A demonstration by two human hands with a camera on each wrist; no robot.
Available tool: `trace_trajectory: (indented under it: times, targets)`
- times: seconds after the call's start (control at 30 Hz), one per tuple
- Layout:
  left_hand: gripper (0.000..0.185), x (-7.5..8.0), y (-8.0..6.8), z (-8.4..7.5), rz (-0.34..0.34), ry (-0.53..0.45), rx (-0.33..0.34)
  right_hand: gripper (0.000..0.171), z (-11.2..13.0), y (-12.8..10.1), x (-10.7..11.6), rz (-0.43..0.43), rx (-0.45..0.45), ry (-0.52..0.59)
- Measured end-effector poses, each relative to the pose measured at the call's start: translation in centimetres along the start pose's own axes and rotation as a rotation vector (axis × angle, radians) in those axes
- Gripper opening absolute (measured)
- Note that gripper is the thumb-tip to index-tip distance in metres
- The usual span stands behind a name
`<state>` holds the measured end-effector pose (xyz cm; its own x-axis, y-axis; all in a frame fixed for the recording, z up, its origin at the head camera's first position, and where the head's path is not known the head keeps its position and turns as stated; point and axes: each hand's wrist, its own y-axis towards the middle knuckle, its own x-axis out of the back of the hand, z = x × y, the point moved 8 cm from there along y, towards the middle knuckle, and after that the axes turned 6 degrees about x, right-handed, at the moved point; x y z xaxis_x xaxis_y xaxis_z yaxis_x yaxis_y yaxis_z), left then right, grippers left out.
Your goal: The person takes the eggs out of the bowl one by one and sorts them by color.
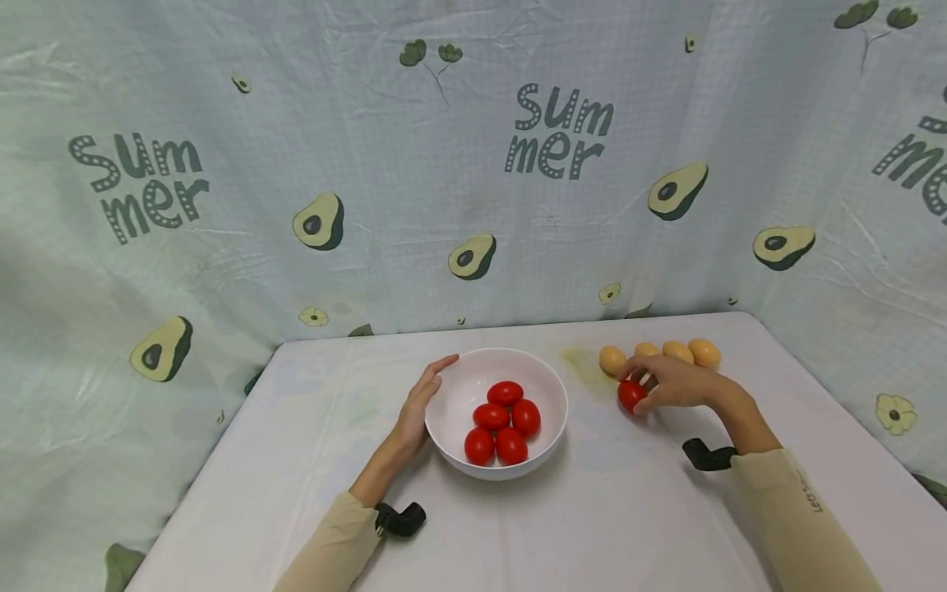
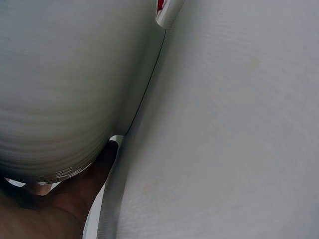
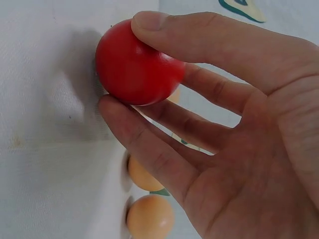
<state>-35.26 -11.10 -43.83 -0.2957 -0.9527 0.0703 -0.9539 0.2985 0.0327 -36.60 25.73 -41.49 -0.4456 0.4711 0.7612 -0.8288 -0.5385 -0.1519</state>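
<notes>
In the head view, a white bowl (image 1: 449, 403) on the table holds several red eggs (image 1: 491, 416). My left hand (image 1: 416, 417) rests along the bowl's left side, its fingers stretched out by the rim. The left wrist view is mostly filled by the bowl's outer wall (image 2: 75, 89), with the left hand against its lower part. At the right, my right hand (image 1: 676, 383) holds another red egg (image 1: 631, 396) low over the table. Its thumb presses on one side of that egg and its fingers lie against the other, as the right wrist view shows.
Several light-brown eggs (image 1: 676, 352) lie in a row near the back edge of the white-covered table (image 1: 592, 526), just beyond the right hand. Behind the table hangs a printed cloth (image 1: 399, 164). A black wrist mount (image 1: 708, 455) juts out from the right sleeve.
</notes>
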Motion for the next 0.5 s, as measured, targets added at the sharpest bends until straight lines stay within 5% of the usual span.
trace_trajectory:
  times: [0.5]
  targets:
    - [0.052,-0.01,0.09,0.06,0.005,-0.005,0.001,0.049,-0.51,0.01,-0.13,0.023,-0.019,-0.004]
